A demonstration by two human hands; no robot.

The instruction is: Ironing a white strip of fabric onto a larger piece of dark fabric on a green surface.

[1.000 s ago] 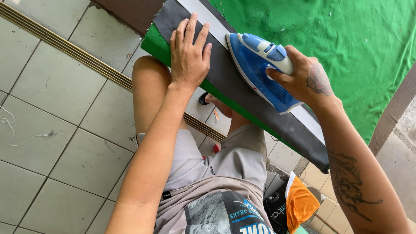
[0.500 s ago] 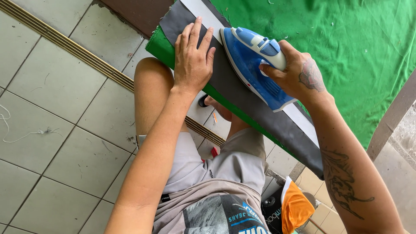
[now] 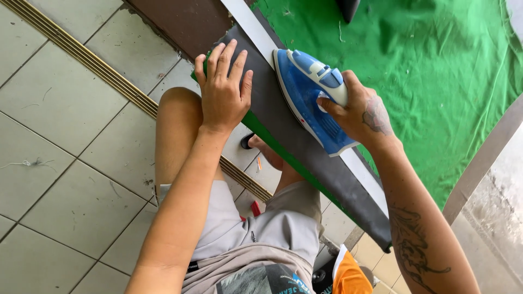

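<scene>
While the person is sitting with bare knees over the pale tiled floor (image 3: 65, 109), an orange-and-black bag (image 3: 348, 275) is peeking out down by the grey shorts (image 3: 256, 228). Just above that, the left hand (image 3: 223, 95) is lying flat, fingers spread and gripping nothing, pressing down the near end of a long dark grey fabric strip (image 3: 283, 125). That strip is running diagonally along the edge of the table, from upper left to lower right, and is hanging slightly over it. Further along, the right hand (image 3: 357, 111) is wrapping tightly around the white handle of a blue steam iron (image 3: 310, 98). The iron is sitting soleplate-down on the strip, its long axis lined up with the fabric, its pointed nose aiming up and left, near the left hand. Beyond it, a green cloth (image 3: 436, 71) is covering the table.
</scene>
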